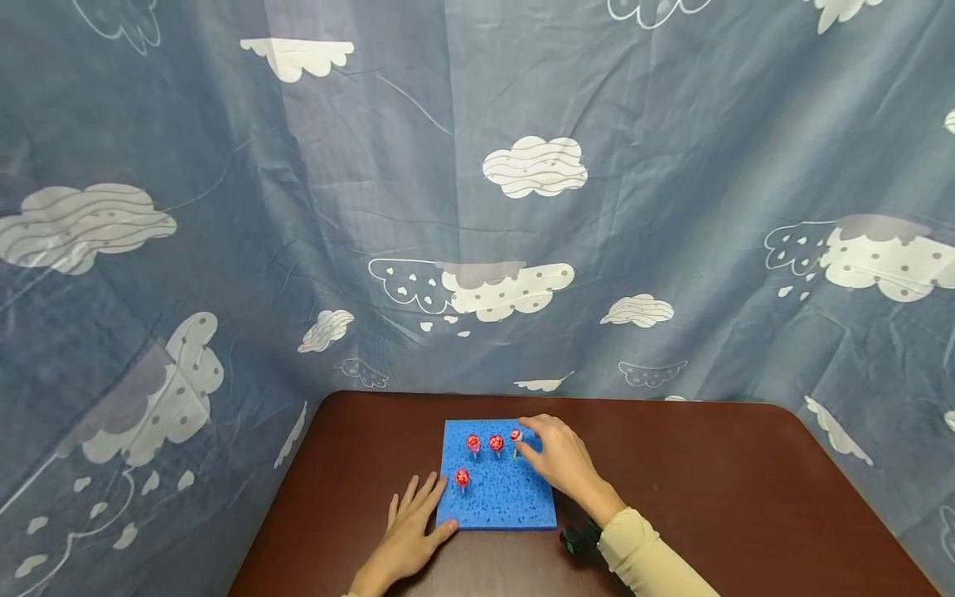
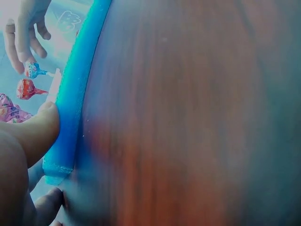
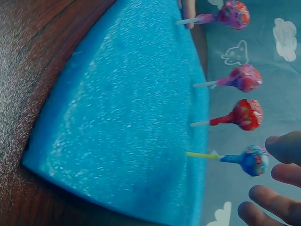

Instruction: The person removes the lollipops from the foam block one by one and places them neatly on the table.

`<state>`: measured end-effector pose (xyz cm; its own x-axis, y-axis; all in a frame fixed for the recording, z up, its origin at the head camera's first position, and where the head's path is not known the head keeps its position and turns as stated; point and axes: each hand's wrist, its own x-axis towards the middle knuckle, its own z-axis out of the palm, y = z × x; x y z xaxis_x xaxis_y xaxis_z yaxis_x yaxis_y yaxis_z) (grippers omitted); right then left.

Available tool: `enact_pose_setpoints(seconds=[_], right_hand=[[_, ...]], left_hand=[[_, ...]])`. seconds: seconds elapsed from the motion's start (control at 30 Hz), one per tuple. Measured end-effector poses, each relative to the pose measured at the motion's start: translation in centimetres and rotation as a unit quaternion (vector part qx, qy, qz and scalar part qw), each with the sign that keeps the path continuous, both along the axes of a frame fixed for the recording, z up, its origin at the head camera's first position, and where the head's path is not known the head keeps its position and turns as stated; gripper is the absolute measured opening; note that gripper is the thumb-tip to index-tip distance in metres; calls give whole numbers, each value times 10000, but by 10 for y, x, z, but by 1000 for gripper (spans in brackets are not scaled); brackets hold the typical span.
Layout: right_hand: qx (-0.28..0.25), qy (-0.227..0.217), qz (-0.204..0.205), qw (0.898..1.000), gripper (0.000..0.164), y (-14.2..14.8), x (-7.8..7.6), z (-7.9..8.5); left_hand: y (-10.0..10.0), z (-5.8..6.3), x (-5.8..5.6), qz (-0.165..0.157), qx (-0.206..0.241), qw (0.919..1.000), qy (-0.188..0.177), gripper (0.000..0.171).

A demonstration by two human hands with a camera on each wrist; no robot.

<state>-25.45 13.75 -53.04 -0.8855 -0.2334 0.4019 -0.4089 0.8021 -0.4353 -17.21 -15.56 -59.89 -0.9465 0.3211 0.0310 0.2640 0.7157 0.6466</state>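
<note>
A blue foam board lies on the table with lollipops standing upright in it on their sticks. Along its far side stand a pink-wrapped lollipop, a red lollipop and a blue-wrapped lollipop on a yellow stick. Another pink lollipop stands nearer the left edge. My right hand is around the blue-wrapped lollipop's head, fingers parted and loosely bent, not gripping it in the right wrist view. Spread and flat, my left hand rests at the board's left front corner, its thumb on the edge.
The dark brown table extends on both sides of the board. Behind it hangs a blue cloth printed with white clouds. A small black device sits at my right wrist, beside the beige sleeve.
</note>
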Motion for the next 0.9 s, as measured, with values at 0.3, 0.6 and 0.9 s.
enact_pose_setpoints(seconds=[0.3,0.6,0.9], right_hand=[[16,-127,72,9999,41,-4,-3,-15],[-84,-58,51,9999,39,-9,-6,-18],[-108,-21,31,9999,35,-12,-6,-18]], left_hand=[[2,-6,2,91,226,9997,-18,73],[2,-3,0,50,37,9999,-150,76],[3,-3,3,152,80,9998,-89,75]])
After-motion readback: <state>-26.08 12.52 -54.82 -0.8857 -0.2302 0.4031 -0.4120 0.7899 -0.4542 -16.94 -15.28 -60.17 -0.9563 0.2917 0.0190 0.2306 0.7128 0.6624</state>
